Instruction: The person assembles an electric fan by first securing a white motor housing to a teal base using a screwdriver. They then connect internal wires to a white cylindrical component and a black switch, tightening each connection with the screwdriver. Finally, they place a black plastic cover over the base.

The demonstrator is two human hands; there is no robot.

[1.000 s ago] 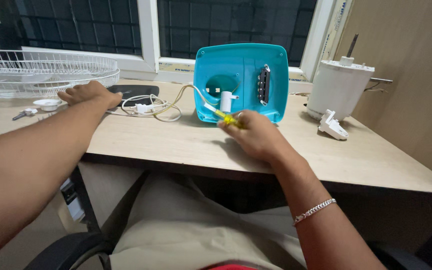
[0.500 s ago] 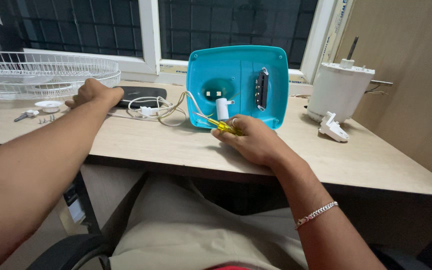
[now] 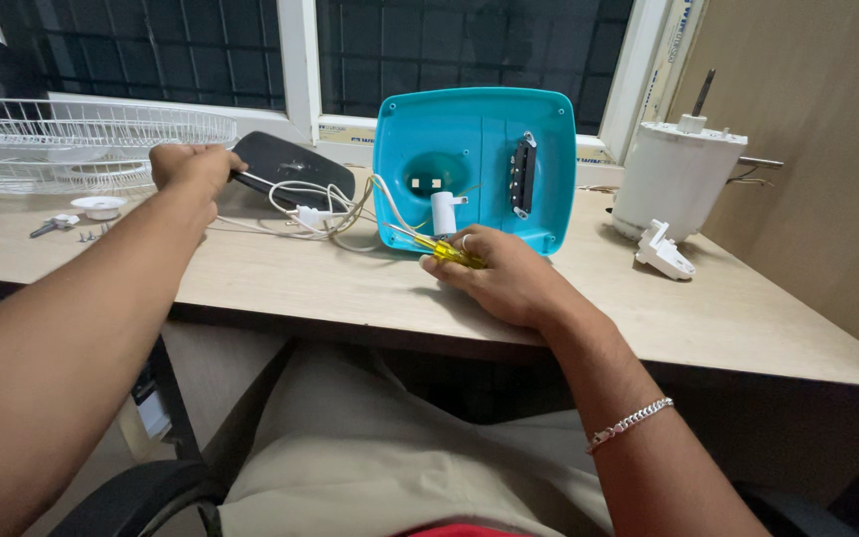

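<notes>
Few such things show. A narrow label strip [image 3: 347, 132] runs along the window sill at the upper middle of the frame, just left of the turquoise casing; it is pale cream with small dark print. A second strip of the same kind [image 3: 591, 151] lies on the sill right of that casing. A long white strip with blue print [image 3: 670, 45] stands upright against the window frame at the upper right. No packages or screens show.
</notes>
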